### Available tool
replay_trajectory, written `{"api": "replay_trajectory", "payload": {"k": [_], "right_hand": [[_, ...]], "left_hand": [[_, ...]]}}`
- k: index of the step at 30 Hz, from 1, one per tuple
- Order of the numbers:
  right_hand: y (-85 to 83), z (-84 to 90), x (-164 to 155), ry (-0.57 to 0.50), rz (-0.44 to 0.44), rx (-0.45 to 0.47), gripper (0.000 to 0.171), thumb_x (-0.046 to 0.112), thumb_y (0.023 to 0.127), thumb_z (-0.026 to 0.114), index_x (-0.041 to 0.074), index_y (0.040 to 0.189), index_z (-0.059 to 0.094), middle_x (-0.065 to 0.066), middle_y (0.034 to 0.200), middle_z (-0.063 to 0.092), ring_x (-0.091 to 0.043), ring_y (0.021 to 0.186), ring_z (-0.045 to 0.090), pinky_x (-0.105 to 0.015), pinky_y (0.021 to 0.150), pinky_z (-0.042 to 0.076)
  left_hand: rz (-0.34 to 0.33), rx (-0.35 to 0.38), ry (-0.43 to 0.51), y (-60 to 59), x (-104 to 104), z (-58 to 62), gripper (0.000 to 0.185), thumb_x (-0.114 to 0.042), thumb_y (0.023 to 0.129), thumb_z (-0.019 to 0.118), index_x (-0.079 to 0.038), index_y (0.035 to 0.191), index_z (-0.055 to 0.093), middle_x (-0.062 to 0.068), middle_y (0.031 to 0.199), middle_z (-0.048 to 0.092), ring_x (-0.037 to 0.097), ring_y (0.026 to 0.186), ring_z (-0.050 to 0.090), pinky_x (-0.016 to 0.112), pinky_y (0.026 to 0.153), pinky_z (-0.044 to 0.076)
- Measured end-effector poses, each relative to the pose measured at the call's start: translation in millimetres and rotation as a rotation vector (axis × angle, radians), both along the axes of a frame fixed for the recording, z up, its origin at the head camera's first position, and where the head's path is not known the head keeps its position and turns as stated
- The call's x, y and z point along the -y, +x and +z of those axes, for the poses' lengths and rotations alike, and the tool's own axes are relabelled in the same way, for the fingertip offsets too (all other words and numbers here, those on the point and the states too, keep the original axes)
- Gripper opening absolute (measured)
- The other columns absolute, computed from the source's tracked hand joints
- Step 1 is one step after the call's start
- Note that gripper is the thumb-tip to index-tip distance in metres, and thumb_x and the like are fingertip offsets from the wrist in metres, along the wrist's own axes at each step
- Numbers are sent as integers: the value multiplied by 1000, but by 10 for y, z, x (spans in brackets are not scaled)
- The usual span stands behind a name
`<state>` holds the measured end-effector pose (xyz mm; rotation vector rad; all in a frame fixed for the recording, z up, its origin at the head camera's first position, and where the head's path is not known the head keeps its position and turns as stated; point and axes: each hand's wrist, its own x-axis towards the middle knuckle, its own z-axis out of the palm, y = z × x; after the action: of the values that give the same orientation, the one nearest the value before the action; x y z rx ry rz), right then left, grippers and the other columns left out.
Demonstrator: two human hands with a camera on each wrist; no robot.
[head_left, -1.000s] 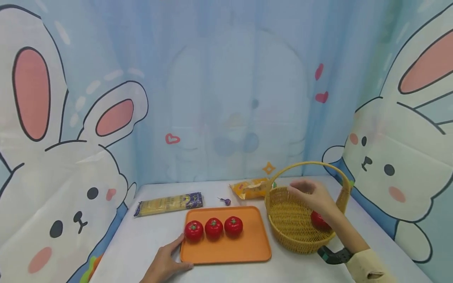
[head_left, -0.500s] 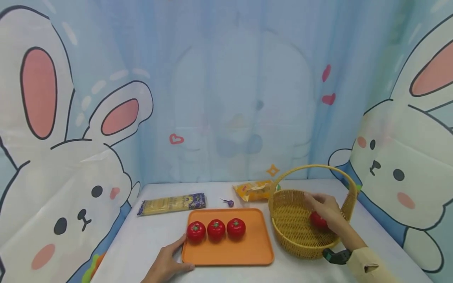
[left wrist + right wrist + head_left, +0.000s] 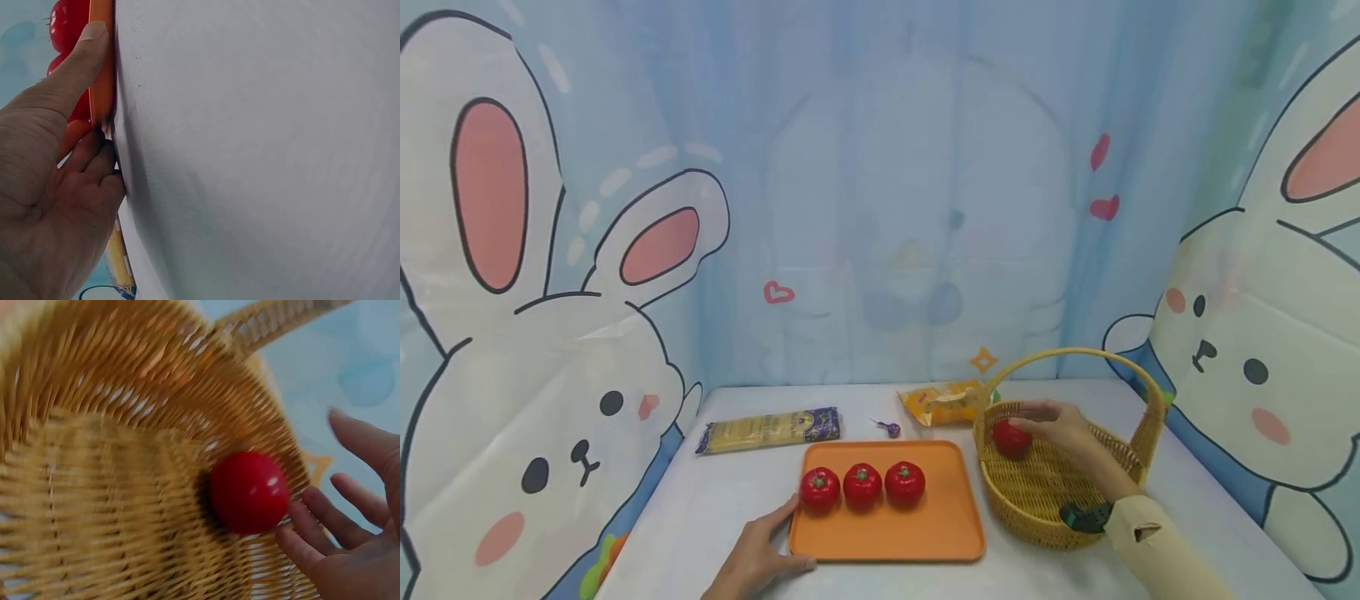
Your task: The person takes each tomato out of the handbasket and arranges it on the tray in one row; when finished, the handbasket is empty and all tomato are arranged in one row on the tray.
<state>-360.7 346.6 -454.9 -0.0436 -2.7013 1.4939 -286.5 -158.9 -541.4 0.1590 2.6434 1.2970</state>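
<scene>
Three red tomatoes (image 3: 862,487) stand in a row on the orange tray (image 3: 917,533). My left hand (image 3: 756,552) holds the tray's near left corner, thumb along the front edge and fingers at the left side; the left wrist view has the thumb (image 3: 75,69) against the tray wall. Over the wicker basket (image 3: 1037,487) is my right hand (image 3: 1060,425), fingers loosely spread. Another red tomato (image 3: 249,492) lies inside the basket against its far left wall. Fingertips (image 3: 290,537) of the right hand are right at this tomato, with the thumb away from it.
A yellow-and-purple packet (image 3: 771,430) lies at the back left. Behind the tray is a small purple lollipop (image 3: 891,429). An orange snack bag (image 3: 947,403) sits behind the basket, whose tall handle (image 3: 1075,350) arches over it. Curtains with rabbit prints enclose the table.
The tomato in the basket has moved from the right side to the far left, and my right hand has gone down and left with it. My left hand stays at the tray.
</scene>
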Motion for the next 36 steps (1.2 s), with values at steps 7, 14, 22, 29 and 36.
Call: {"api": "replay_trajectory", "payload": {"k": [7,14,22,29,36], "right_hand": [[-65,-209,-16,32,-57,15,75,33,87,82,-10,139,51,-33,138,54,-47,126,52,-57,101,52],[-105,-293,69,80,-105,-11,73,25,78,88,-13,131,55,-36,126,58,-48,112,58,-52,86,59],[-167,-295,65,258,-91,-56,70,17,69,93,-15,120,57,-32,109,63,-43,98,61,-51,76,59],[-193,-261,51,277,-77,-37,74,26,73,91,-17,123,56,-33,113,63,-42,99,63,-50,78,60],[-124,-91,68,253,19,4,72,35,88,79,-20,127,53,-34,116,63,-39,101,66,-45,77,63]], "left_hand": [[-7,1,16,13,-18,-3,109,-37,60,96,-13,153,46,16,155,45,50,143,34,69,115,29],[-28,7,26,43,-51,-4,108,-39,61,95,-12,153,45,16,154,46,50,142,35,68,114,32],[-17,-1,19,24,-48,-8,108,-38,61,96,-12,153,46,15,155,46,49,142,35,69,115,31],[-11,-5,19,22,-16,-8,106,-38,61,96,-12,152,46,15,154,46,49,142,35,69,114,30],[-5,6,14,7,4,8,107,-37,61,96,-12,152,46,16,155,45,50,143,34,69,115,30]]}}
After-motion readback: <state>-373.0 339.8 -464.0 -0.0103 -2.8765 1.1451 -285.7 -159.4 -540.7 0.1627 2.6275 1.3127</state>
